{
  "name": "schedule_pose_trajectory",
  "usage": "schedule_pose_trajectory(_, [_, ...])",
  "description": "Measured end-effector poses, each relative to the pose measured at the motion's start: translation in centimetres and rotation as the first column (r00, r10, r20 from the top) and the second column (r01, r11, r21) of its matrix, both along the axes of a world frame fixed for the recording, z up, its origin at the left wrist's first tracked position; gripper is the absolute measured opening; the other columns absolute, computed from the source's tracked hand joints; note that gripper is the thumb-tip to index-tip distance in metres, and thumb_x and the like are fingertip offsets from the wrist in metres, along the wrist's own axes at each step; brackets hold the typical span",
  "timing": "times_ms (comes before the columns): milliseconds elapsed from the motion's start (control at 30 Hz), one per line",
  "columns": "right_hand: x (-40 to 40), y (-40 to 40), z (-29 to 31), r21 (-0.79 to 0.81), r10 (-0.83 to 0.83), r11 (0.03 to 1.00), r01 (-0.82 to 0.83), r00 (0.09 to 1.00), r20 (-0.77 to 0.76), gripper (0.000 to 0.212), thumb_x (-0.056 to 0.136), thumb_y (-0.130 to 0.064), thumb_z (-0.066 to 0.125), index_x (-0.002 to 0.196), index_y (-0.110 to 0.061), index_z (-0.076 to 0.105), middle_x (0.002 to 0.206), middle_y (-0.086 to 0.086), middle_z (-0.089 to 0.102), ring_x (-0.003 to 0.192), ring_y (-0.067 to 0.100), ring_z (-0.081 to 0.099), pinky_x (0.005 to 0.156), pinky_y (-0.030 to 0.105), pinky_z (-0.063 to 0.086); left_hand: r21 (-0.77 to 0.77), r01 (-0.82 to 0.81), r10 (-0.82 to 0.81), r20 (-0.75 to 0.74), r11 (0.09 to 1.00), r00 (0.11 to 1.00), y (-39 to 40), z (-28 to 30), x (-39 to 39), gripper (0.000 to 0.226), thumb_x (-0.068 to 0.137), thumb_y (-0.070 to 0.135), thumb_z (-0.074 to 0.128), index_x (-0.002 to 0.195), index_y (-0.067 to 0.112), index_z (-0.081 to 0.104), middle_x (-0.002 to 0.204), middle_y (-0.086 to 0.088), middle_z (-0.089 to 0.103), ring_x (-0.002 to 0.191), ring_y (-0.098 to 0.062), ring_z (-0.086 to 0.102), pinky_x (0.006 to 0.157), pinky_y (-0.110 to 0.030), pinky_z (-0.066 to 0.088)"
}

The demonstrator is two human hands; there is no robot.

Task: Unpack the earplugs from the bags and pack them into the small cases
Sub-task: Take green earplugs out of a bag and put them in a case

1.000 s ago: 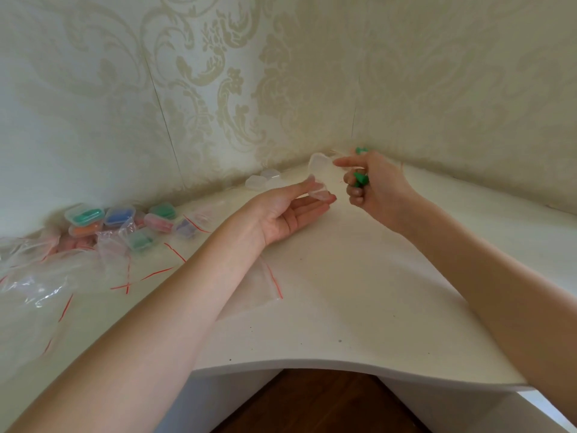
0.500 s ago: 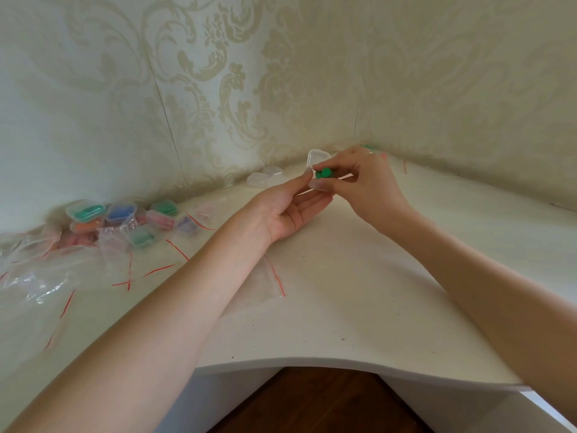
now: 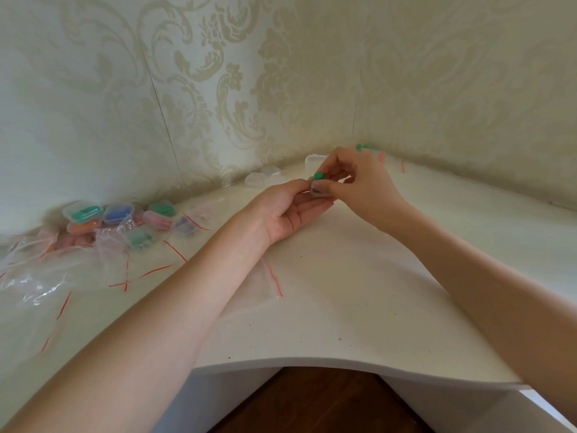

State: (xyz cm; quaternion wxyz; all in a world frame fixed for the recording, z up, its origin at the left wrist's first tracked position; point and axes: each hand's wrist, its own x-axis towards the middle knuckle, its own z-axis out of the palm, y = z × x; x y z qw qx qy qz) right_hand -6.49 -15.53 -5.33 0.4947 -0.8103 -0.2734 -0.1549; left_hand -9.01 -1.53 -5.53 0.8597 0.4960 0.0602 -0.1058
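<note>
Hands meet over the back of the white table (image 3: 359, 307). Left hand (image 3: 290, 210), palm up, fingers curled, cradles a small clear case (image 3: 318, 192) at its fingertips. Right hand (image 3: 359, 182) pinches a green earplug (image 3: 319, 175) just above that case. Filled cases (image 3: 115, 214) sit piled by the left wall among empty bags (image 3: 37, 276); spare clear cases (image 3: 262, 176) wait near the corner.

Right hand (image 3: 359, 179) hides most of the green earplug (image 3: 318, 175) and clear case (image 3: 318, 192)
</note>
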Motion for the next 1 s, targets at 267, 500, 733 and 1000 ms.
schedule_pose_trajectory(267, [0.2,-0.2,0.7,0.283,0.027,0.958,0.04,0.973,-0.229,0.013,0.093,-0.011,0.058,0.103,-0.015,0.065,0.077,0.0,0.067,0.064,0.004,0.062,0.065,0.019,0.051,0.048,-0.034,0.033,0.012,0.998,0.999,0.3,0.4,-0.1,0.019,0.094,0.0,0.041,0.107,-0.007,0.053,0.069,-0.021,0.069,0.062,-0.024,0.071,0.06,-0.03,0.06])
schedule_pose_trajectory(500, [-0.7,0.2,0.4,0.058,0.004,0.998,-0.009,0.997,0.083,0.014,0.08,-0.002,0.068,0.084,-0.015,0.064,0.082,-0.007,0.067,0.077,0.005,0.064,0.068,0.021,0.053,0.073,-0.029,0.03,-0.018,0.997,0.999,0.3,0.6,-0.3,0.012,0.09,0.0,0.044,0.094,-0.002,0.055,0.067,-0.016,0.069,0.061,-0.021,0.07,0.057,-0.027,0.059])
schedule_pose_trajectory(733, [-0.8,0.3,0.5,0.099,0.003,0.995,-0.008,0.999,0.049,0.016,0.084,-0.005,0.066,0.087,-0.021,0.064,0.087,-0.007,0.072,0.087,0.0,0.067,0.072,0.015,0.05,0.085,-0.044,0.046,-0.02,0.995,0.999,0.5,0.7,-0.3,0.009,0.089,0.001,0.048,0.088,0.0,0.057,0.067,-0.015,0.069,0.059,-0.019,0.07,0.059,-0.026,0.058])
schedule_pose_trajectory(1000, [0.0,0.0,0.0,-0.066,-0.124,0.989,0.129,0.989,0.077,0.008,0.084,-0.018,0.067,0.081,-0.022,0.072,0.081,-0.005,0.061,0.064,0.003,0.045,0.065,0.015,0.039,0.1,-0.014,0.013,0.013,0.995,1.0,0.3,0.8,-0.6,0.015,0.091,0.0,0.044,0.097,-0.002,0.058,0.071,-0.016,0.07,0.065,-0.024,0.071,0.061,-0.029,0.06])
